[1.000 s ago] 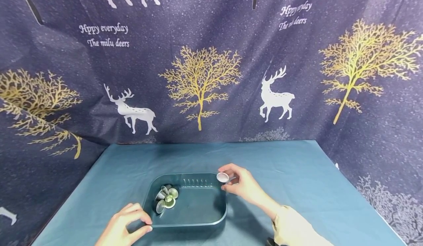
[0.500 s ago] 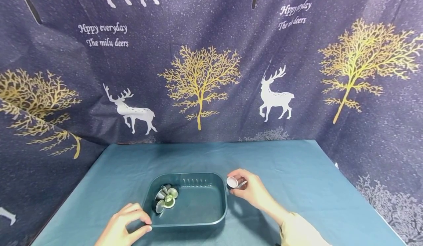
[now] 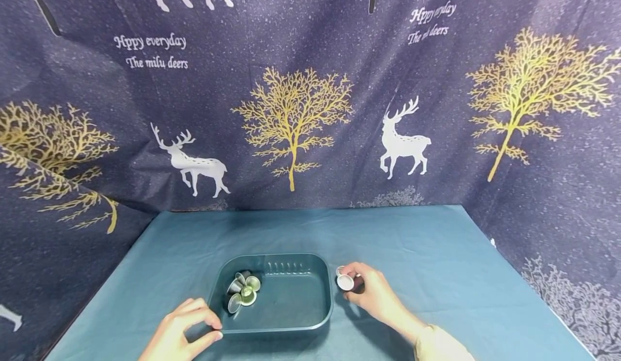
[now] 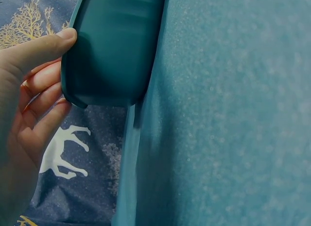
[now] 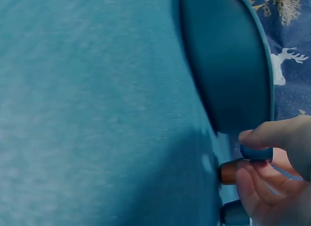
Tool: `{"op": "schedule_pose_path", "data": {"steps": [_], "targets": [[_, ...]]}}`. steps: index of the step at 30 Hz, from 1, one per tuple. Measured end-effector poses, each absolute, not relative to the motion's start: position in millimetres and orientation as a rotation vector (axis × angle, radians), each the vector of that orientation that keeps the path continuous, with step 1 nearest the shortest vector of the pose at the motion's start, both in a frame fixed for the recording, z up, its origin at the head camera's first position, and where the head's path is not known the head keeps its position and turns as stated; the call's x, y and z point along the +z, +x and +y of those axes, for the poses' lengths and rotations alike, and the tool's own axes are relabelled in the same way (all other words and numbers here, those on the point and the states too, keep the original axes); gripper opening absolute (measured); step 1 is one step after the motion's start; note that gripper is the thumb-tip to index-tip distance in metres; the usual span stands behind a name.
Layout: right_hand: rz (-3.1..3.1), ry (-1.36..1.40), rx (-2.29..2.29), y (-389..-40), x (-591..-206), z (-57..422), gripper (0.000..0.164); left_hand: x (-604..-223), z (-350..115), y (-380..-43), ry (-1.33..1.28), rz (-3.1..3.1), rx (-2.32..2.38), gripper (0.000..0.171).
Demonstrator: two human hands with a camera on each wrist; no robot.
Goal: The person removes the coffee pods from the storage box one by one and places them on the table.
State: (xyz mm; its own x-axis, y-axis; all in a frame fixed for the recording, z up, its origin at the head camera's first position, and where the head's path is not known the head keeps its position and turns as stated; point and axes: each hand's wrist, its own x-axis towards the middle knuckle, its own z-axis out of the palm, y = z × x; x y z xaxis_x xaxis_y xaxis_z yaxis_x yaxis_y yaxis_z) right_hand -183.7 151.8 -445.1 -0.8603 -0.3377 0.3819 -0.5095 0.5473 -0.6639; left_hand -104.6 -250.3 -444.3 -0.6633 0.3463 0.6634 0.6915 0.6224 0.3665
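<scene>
A dark green plastic tray (image 3: pixel 281 330) sits on the table, with several silver-rimmed coffee capsules (image 3: pixel 242 291) heaped at its left end. My left hand (image 3: pixel 181 328) pinches the tray rim at the near left corner, thumb outside. Just past the tray's right side, my right hand (image 3: pixel 372 291) holds a coffee capsule (image 3: pixel 345 282), its pale lid facing me. In the right wrist view this capsule (image 5: pixel 256 153) looks dark blue, between thumb and fingers. A brown capsule (image 5: pixel 228 172) and a dark teal capsule (image 5: pixel 235 214) show close by the fingers, both partly hidden.
A blue-green cloth (image 3: pixel 412 242) covers the table. Behind and at both sides hangs a dark blue curtain (image 3: pixel 320 37) printed with deer and gold trees.
My right hand has moved from above the tray's right rim to the right, toward me and down beside the tray, with the capsule. The left hand keeps its place on the rim.
</scene>
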Motion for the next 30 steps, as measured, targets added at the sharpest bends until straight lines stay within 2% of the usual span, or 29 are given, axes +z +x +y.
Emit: {"op": "schedule_pose_path", "data": {"steps": [30], "targets": [[-2.696,0.636,1.103,-176.7,-459.8,156.3,0.044,-445.1,-250.1,-104.7,-0.804,-2.306,-0.829,0.046]]}}
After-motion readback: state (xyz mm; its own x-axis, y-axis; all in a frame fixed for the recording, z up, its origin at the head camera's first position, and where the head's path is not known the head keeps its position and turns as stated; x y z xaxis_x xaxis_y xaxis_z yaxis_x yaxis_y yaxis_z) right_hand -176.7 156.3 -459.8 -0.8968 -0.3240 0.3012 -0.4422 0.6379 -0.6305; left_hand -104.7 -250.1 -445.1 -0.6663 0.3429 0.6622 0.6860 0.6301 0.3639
